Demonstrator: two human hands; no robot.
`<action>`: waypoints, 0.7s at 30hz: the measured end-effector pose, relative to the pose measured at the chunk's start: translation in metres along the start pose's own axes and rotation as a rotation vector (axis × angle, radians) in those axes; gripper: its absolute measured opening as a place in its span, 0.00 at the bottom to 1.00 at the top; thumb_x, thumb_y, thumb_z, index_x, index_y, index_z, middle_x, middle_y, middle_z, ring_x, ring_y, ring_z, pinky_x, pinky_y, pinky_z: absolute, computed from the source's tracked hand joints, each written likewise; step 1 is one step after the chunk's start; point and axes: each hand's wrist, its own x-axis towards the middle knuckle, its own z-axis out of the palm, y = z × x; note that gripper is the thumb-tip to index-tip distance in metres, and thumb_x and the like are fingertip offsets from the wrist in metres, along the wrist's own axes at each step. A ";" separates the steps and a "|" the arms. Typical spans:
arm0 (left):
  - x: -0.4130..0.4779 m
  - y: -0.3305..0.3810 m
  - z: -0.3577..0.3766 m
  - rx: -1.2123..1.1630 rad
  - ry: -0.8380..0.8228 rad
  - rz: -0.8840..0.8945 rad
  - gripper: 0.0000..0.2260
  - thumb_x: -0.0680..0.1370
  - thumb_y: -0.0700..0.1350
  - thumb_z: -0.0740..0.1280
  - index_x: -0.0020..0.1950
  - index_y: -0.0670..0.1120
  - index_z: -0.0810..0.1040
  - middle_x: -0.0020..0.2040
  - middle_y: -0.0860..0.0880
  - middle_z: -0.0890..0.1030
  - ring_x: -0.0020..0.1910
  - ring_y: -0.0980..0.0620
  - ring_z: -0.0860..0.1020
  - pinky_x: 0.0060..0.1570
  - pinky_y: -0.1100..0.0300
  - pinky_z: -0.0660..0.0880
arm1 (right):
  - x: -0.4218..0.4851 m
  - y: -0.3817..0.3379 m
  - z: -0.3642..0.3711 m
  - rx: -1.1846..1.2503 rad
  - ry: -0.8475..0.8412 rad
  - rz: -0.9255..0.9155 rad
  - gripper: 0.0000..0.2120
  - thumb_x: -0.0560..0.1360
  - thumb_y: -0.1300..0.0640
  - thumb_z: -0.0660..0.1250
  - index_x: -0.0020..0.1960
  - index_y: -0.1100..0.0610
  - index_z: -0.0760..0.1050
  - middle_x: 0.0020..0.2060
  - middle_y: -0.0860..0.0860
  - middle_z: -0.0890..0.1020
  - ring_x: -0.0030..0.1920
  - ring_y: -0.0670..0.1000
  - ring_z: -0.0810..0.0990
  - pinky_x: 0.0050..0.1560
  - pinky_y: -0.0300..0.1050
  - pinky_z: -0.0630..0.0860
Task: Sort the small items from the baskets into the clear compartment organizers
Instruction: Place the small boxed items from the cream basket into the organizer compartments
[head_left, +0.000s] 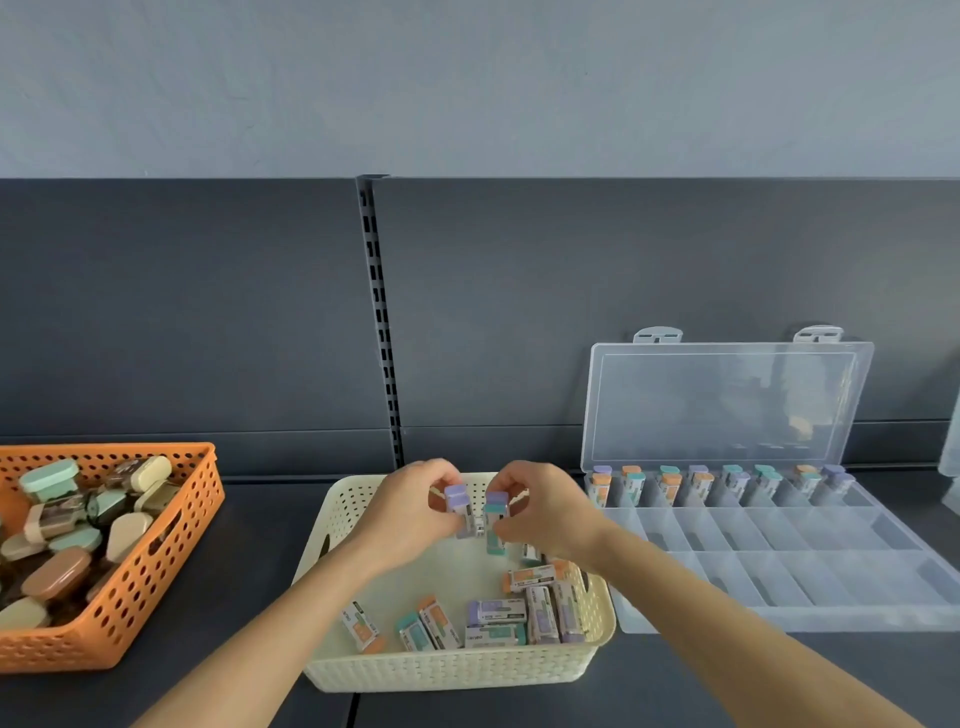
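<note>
Head view: left hand (410, 512) pinches purple eraser (458, 500); right hand (545, 512) pinches teal eraser (494, 522); apparently pick-up step; next, carry right to organizer (779, 545).

Dark shelf (260, 545) under orange basket (156, 587), cream basket (447, 670), clear organizer (841, 587) (lid (722, 400) up) side by side

— What sits where on the bench (244, 597)?
— The left basket (156, 582) is at the far left, the middle basket (447, 670) is in the centre, and the organizer (831, 571) is just right of it.
— And inside?
— Small cases (78, 540) fill the left one. Loose erasers (498, 618) lie along the middle one's front and right. More stand in the organizer's rearmost row, its lid (727, 400) upright behind.
</note>
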 end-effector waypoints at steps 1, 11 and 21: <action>0.003 0.008 0.001 -0.010 0.007 0.026 0.11 0.69 0.38 0.71 0.44 0.53 0.77 0.43 0.54 0.81 0.41 0.55 0.81 0.42 0.56 0.77 | -0.001 0.002 -0.008 0.022 0.018 -0.013 0.13 0.67 0.64 0.73 0.49 0.53 0.77 0.44 0.48 0.80 0.45 0.51 0.81 0.45 0.43 0.81; 0.030 0.074 0.034 -0.101 0.037 0.122 0.09 0.70 0.40 0.71 0.45 0.53 0.77 0.42 0.56 0.82 0.41 0.59 0.80 0.41 0.64 0.76 | -0.013 0.057 -0.091 -0.082 0.269 0.015 0.10 0.72 0.64 0.69 0.53 0.56 0.79 0.46 0.51 0.83 0.44 0.52 0.81 0.46 0.39 0.79; 0.052 0.115 0.089 0.027 -0.081 0.175 0.08 0.70 0.41 0.72 0.44 0.50 0.75 0.43 0.54 0.80 0.41 0.55 0.79 0.42 0.55 0.78 | -0.032 0.115 -0.115 -0.174 0.200 0.011 0.09 0.71 0.62 0.71 0.51 0.56 0.80 0.43 0.48 0.82 0.41 0.48 0.79 0.44 0.35 0.76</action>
